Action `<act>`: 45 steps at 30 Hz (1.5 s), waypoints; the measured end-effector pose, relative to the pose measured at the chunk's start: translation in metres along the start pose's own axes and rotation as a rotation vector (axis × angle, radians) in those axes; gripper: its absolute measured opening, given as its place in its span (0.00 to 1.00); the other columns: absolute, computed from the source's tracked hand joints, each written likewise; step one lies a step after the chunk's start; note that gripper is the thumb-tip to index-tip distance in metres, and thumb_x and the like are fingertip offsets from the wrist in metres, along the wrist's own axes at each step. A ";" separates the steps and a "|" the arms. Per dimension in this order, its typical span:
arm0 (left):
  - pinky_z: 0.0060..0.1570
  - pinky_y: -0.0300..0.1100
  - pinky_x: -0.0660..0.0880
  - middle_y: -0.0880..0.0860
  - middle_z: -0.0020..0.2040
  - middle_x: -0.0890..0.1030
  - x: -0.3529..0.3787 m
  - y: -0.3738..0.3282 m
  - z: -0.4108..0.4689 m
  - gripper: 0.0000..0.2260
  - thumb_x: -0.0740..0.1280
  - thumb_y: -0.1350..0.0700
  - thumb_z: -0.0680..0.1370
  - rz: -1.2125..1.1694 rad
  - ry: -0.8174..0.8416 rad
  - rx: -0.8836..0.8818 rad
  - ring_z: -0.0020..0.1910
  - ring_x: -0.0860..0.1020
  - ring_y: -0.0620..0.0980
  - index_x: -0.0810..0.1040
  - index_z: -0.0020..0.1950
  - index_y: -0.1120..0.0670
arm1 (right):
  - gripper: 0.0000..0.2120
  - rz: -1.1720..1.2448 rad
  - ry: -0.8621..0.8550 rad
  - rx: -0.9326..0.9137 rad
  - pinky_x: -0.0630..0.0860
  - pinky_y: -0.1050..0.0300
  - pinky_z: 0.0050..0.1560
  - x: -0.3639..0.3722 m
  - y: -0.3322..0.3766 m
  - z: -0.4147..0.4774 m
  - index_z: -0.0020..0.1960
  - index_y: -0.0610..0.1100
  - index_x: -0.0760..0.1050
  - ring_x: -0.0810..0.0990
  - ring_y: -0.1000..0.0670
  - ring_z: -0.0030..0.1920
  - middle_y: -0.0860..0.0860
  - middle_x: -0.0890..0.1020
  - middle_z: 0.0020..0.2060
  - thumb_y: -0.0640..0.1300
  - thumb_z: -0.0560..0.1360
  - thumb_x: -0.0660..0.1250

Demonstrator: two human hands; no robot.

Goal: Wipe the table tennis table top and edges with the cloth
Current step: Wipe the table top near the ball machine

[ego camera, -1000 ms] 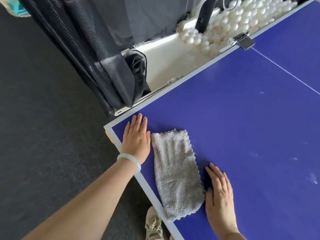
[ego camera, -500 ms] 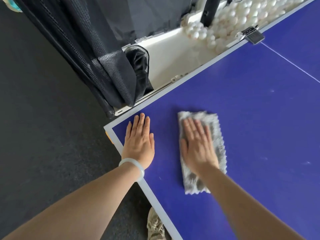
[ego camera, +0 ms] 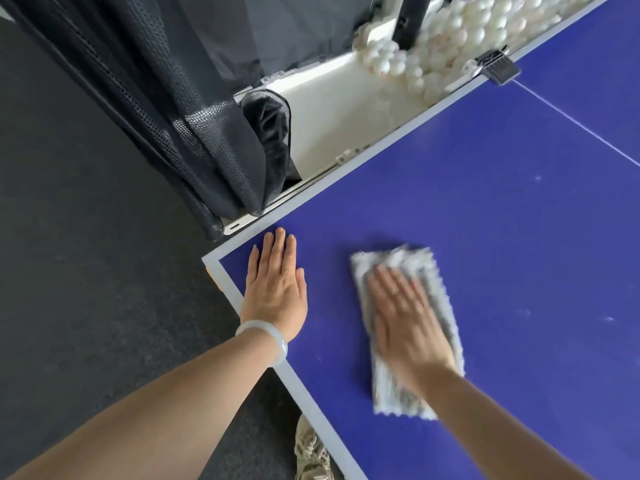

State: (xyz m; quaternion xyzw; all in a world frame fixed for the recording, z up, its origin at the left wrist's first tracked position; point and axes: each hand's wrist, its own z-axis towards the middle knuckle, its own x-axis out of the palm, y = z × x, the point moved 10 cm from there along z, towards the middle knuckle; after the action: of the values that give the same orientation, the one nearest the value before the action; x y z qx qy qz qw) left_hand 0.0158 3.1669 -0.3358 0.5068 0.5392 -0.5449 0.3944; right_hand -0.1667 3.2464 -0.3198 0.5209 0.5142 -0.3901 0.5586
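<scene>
The blue table tennis table [ego camera: 485, 220] has a pale border, and its near left corner lies in front of me. A grey fluffy cloth [ego camera: 440, 299], folded long, lies on the top a little right of that corner. My right hand [ego camera: 403, 317] presses flat on the cloth with straight fingers; hand and cloth are blurred by motion. My left hand [ego camera: 275, 292] rests flat on the bare table top by the corner, a pale bangle on its wrist.
A white tray [ego camera: 332, 109] with a heap of white balls [ego camera: 450, 32] runs along the far table edge, next to black mesh netting [ego camera: 180, 109]. A black clip [ego camera: 498, 69] sits on that edge. Dark floor lies left; my shoe [ego camera: 311, 452] shows below the table edge.
My right hand went from the bare table beside the cloth onto the cloth, then pushed it right and away from the left edge. My left hand stayed flat near the corner.
</scene>
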 end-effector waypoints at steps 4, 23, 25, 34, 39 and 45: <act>0.78 0.49 0.42 0.52 0.81 0.46 -0.001 0.000 -0.001 0.26 0.44 0.51 0.83 -0.003 -0.007 0.010 0.80 0.44 0.50 0.46 0.81 0.54 | 0.27 0.092 -0.119 0.517 0.40 0.47 0.79 0.003 -0.013 0.020 0.81 0.43 0.47 0.42 0.48 0.80 0.48 0.48 0.81 0.46 0.83 0.46; 0.78 0.47 0.42 0.51 0.81 0.46 -0.003 0.003 -0.003 0.25 0.44 0.52 0.84 -0.065 -0.006 0.036 0.80 0.43 0.48 0.47 0.81 0.54 | 0.28 0.066 -0.085 0.231 0.40 0.47 0.78 0.010 0.044 0.040 0.81 0.44 0.46 0.41 0.48 0.80 0.49 0.48 0.81 0.50 0.83 0.43; 0.78 0.47 0.42 0.51 0.81 0.46 -0.002 0.003 -0.002 0.25 0.44 0.52 0.84 -0.068 -0.007 0.040 0.80 0.43 0.48 0.46 0.81 0.54 | 0.27 0.030 0.005 -0.096 0.45 0.48 0.77 0.018 0.078 0.002 0.81 0.45 0.49 0.45 0.50 0.80 0.51 0.51 0.81 0.52 0.84 0.44; 0.77 0.51 0.54 0.54 0.79 0.60 -0.006 0.000 -0.004 0.24 0.52 0.53 0.83 -0.037 -0.045 0.018 0.78 0.59 0.53 0.58 0.79 0.56 | 0.27 0.025 -0.048 0.313 0.37 0.56 0.78 -0.019 -0.097 0.031 0.81 0.50 0.46 0.39 0.59 0.78 0.55 0.48 0.80 0.49 0.83 0.46; 0.62 0.53 0.73 0.56 0.66 0.75 -0.019 -0.032 0.004 0.18 0.64 0.59 0.79 -0.139 -0.140 0.093 0.63 0.75 0.59 0.74 0.69 0.59 | 0.29 0.087 -0.108 0.308 0.38 0.57 0.79 -0.019 -0.096 0.031 0.81 0.50 0.50 0.41 0.59 0.78 0.57 0.49 0.79 0.52 0.80 0.41; 0.77 0.51 0.50 0.56 0.79 0.57 -0.008 -0.110 0.066 0.23 0.52 0.53 0.84 -0.021 -0.036 0.271 0.78 0.55 0.56 0.56 0.79 0.58 | 0.25 0.044 -0.001 -0.172 0.53 0.47 0.78 -0.018 -0.054 0.027 0.79 0.47 0.58 0.52 0.51 0.80 0.54 0.59 0.79 0.46 0.83 0.50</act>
State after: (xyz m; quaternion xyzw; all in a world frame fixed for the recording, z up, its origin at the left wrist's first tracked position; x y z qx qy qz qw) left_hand -0.0981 3.1122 -0.3133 0.5400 0.4587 -0.6258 0.3261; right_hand -0.2172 3.2099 -0.3135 0.4821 0.5340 -0.3321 0.6100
